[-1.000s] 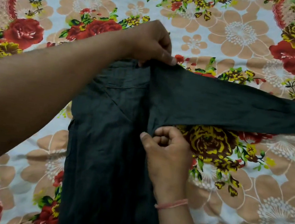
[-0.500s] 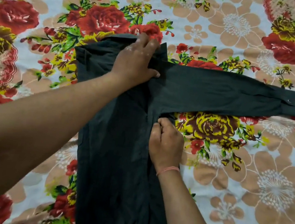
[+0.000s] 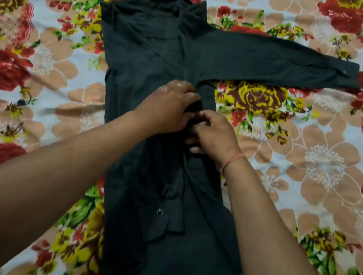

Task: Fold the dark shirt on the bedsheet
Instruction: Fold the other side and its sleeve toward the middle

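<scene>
The dark shirt (image 3: 152, 65) lay flat on the bedsheet (image 3: 311, 153), near its middle, with the collar (image 3: 170, 1) toward the far edge and the hem toward the near edge. One sleeve (image 3: 276, 62) stretched out sideways to the right edge of the bedsheet, and its cuff (image 3: 341, 74) with a small button rested on a red printed rose. The other sleeve (image 3: 168, 199) was folded in and lay down along the body of the shirt, its cuff pointing to the near edge (a button was visible there too). Both hands met over the middle of the shirt, just below the place where the outstretched sleeve joined the body. The left hand (image 3: 168, 106) lay palm down on the cloth with the fingers held close together and bent at the tips. The right hand (image 3: 213, 132) touched the left one, and its fingers were curled and pinching a fold of the dark cloth at the right side of the shirt. On the right wrist was a thin pink thread (image 3: 232, 162). The bedsheet had a light ground with red, yellow and peach flowers.
</scene>
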